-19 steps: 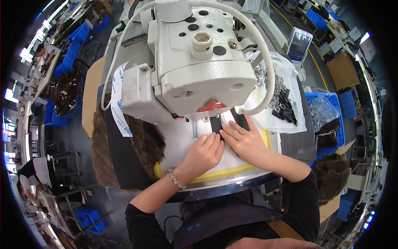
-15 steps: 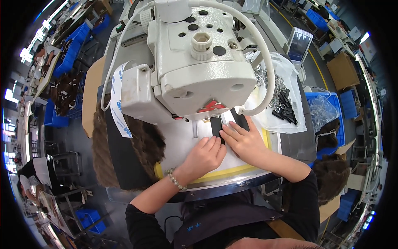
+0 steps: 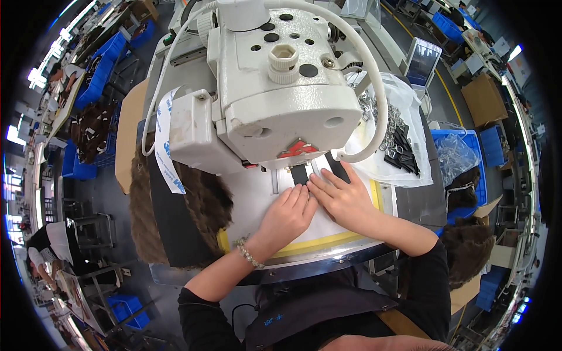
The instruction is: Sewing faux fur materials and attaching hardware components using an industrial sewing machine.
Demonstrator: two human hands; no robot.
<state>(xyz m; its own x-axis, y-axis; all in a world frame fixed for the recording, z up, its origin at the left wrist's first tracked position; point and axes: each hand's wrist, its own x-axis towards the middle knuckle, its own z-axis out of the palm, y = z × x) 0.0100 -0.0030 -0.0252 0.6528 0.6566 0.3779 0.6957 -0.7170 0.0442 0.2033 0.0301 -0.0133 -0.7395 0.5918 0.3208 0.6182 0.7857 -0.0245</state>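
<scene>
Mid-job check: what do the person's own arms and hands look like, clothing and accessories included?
The left hand and right hand are ungloved. Black sleeves end well short of them. A bracelet of pale beads circles the left wrist; none shows on the right.

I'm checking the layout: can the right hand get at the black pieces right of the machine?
Probably yes: the white hose arches left of the black pieces, leaving the way from the right hand apparently open.
</scene>
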